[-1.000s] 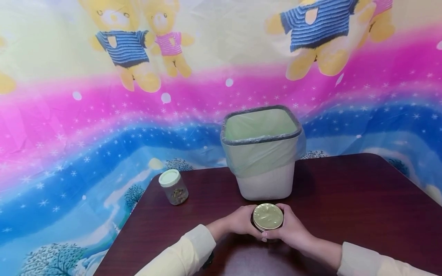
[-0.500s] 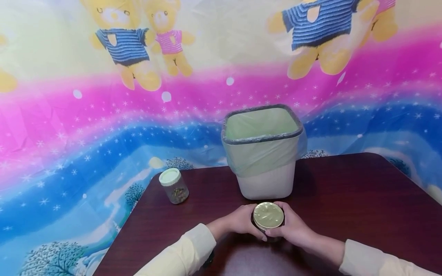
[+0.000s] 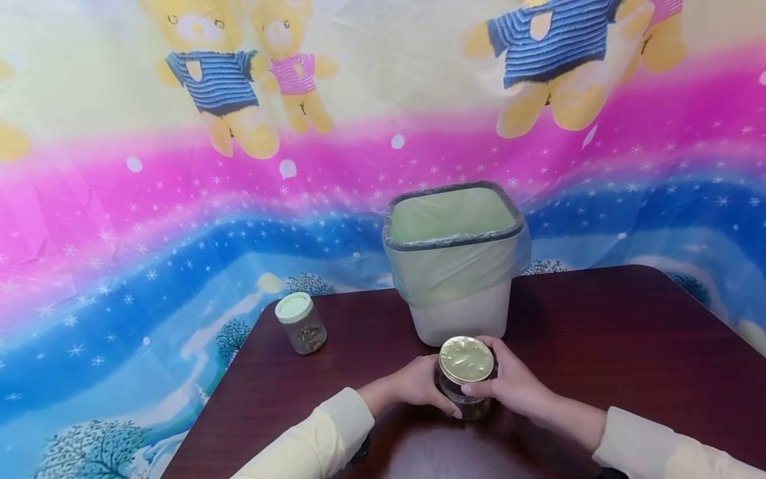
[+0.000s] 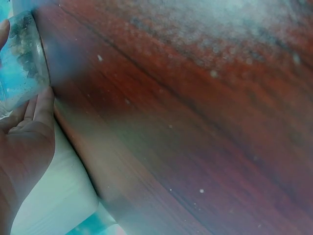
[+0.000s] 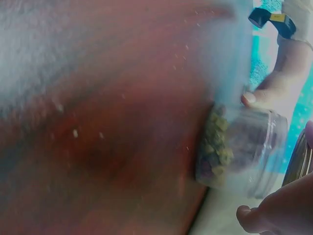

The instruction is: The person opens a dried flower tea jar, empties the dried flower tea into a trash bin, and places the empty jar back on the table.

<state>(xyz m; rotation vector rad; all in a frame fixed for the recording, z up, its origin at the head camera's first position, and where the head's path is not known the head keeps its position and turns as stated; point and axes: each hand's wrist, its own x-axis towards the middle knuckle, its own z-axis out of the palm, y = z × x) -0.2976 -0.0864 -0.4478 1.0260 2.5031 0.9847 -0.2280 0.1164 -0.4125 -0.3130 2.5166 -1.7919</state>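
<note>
With your left hand (image 3: 417, 383) gripping the clear, cylindrical glass-or-plastic jar (image 3: 474, 408) and your right hand (image 3: 516, 380) holding the round, gold, metallic-looking lid (image 3: 467, 359), best raise it level, jar steady.

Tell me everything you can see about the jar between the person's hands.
The jar is round and see-through, plastic or glass (I can't tell which), with a ridged neck. Greenish-yellow and darker pieces lie at its bottom; what they are isn't clear. It stands upright on the table, on the person's side of the bin. The left hand grips its side. Its gold lid is off, held by the right hand just above its mouth.
</note>
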